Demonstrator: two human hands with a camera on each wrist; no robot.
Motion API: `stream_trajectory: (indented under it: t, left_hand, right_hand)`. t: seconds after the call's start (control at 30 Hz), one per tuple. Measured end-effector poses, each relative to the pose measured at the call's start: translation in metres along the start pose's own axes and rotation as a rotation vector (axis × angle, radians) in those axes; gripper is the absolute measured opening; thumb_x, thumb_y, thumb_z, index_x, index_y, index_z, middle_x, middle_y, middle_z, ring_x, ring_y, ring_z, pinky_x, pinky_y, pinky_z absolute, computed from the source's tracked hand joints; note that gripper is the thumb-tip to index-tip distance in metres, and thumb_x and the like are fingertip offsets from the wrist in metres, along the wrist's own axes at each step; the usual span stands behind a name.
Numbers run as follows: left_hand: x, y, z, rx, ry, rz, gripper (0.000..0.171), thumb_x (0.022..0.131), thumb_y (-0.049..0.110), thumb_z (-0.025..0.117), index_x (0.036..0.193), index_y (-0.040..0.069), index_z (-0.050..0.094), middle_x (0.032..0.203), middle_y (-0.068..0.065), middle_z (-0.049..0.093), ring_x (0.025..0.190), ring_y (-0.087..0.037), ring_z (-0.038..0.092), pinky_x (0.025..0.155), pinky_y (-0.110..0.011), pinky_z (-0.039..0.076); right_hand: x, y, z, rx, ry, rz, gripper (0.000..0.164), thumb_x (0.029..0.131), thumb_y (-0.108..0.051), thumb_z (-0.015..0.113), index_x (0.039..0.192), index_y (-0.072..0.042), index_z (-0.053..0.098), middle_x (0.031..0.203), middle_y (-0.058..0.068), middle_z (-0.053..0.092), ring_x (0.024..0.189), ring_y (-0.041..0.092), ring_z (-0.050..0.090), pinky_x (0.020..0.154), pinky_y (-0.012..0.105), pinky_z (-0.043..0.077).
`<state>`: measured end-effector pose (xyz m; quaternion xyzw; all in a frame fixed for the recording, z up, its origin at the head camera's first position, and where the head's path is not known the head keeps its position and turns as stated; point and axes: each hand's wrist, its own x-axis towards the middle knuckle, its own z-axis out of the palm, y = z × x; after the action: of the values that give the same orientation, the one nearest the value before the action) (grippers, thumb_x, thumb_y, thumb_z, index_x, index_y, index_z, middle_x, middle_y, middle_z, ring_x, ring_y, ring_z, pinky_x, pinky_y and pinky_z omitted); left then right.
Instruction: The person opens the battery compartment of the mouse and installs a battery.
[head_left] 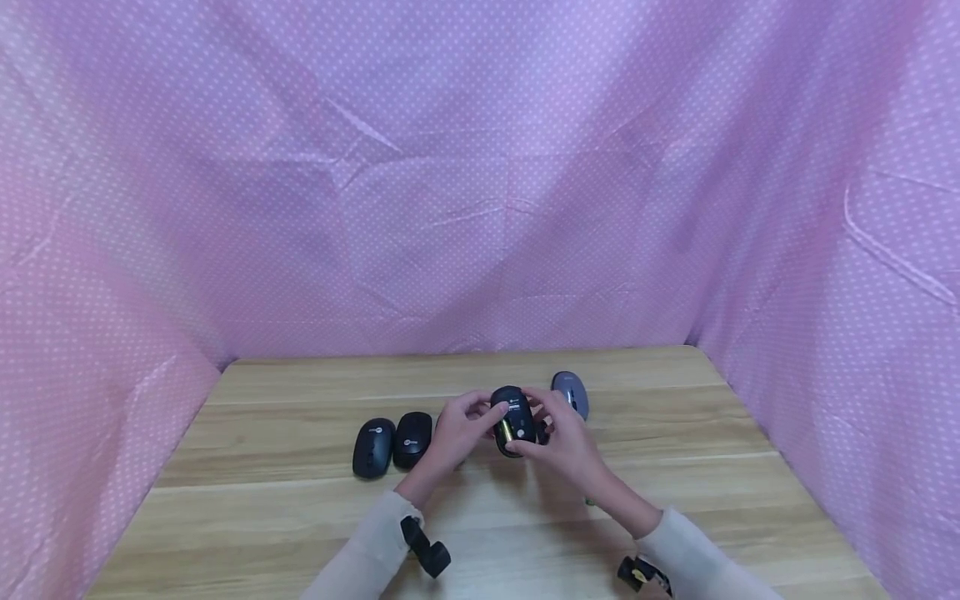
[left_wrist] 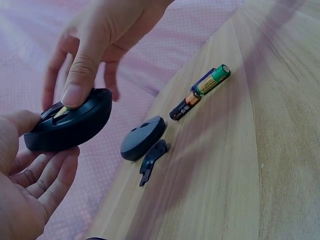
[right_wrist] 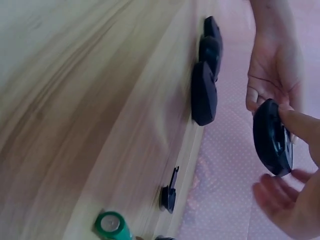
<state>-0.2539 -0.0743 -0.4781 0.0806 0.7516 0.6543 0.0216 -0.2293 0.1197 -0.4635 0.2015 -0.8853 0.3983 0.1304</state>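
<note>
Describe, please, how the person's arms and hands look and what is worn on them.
The left hand and right hand wear no gloves. Long, off-white sleeves cover the forearms. A black left-wrist device has a strap-like band and a knob-shaped end; the black right-wrist device shows a yellowish patch. No readable lettering shows on either.

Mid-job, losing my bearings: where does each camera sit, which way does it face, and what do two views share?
Head: on the head, facing forward and down at the table and pink cloth; left hand, right hand and sleeves show.
Left wrist: on that wrist, facing the held mouse and the grey mouse; left hand lower left, right hand top.
Right wrist: on that wrist, facing the held mouse and dark mice; right hand lower right, left hand above.
Both wrist views show the held mouse, dark cover and green battery.
</note>
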Motion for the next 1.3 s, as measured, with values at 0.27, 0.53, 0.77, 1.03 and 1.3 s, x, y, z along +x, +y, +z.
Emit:
stream_trajectory:
  t: [0.27, 0.53, 0.77, 1.03, 1.3]
  left_hand:
    - [0.000, -0.001, -0.002, -0.011, -0.008, 0.009, 0.031, 0.095, 0.026, 0.073, 0.112, 0.000, 0.072, 0.088, -0.012, 0.073, 0.070, -0.011, 0.068, 0.077, -0.054, 0.062]
    - [0.000, -0.002, -0.003, 0.028, 0.003, 0.023, 0.027, 0.095, 0.027, 0.074, 0.106, 0.002, 0.073, 0.084, -0.010, 0.074, 0.067, -0.011, 0.068, 0.075, -0.053, 0.062]
    - [-0.001, -0.003, -0.003, -0.001, -0.006, 0.013, 0.026, 0.095, 0.026, 0.074, 0.105, 0.002, 0.073, 0.084, -0.011, 0.074, 0.067, -0.010, 0.067, 0.076, -0.056, 0.061]
    - [-0.002, -0.003, 0.000, 0.011, 0.024, 0.044, 0.024, 0.094, 0.021, 0.075, 0.108, 0.002, 0.074, 0.088, -0.013, 0.074, 0.070, -0.010, 0.066, 0.072, -0.042, 0.063]
    - [-0.005, 0.008, 0.005, 0.093, 0.110, 0.092, 0.018, 0.091, 0.014, 0.077, 0.105, 0.002, 0.076, 0.087, -0.014, 0.074, 0.072, -0.010, 0.063, 0.065, -0.016, 0.050]
  right_hand:
    - [-0.001, 0.001, 0.002, -0.319, 0.201, -0.558, 0.040, 0.070, -0.023, 0.093, 0.101, -0.008, 0.074, 0.106, 0.009, 0.068, 0.093, 0.020, 0.067, 0.072, 0.029, 0.059]
    - [-0.002, -0.005, -0.001, -0.409, 0.129, -0.787, 0.034, 0.075, -0.004, 0.086, 0.108, -0.009, 0.075, 0.102, 0.010, 0.069, 0.087, 0.020, 0.070, 0.072, 0.029, 0.061]
    - [-0.002, -0.005, -0.001, -0.421, 0.019, -0.789, 0.025, 0.077, 0.002, 0.085, 0.099, -0.004, 0.076, 0.110, 0.012, 0.068, 0.098, 0.021, 0.071, 0.083, 0.027, 0.062]
    - [-0.002, -0.002, 0.001, -0.346, 0.072, -0.739, 0.031, 0.071, -0.003, 0.090, 0.098, 0.000, 0.076, 0.111, 0.015, 0.068, 0.099, 0.025, 0.072, 0.082, 0.029, 0.062]
    - [-0.002, 0.002, 0.003, -0.346, 0.145, -0.717, 0.045, 0.065, -0.004, 0.094, 0.105, -0.001, 0.074, 0.110, 0.018, 0.064, 0.097, 0.025, 0.066, 0.080, 0.032, 0.060]
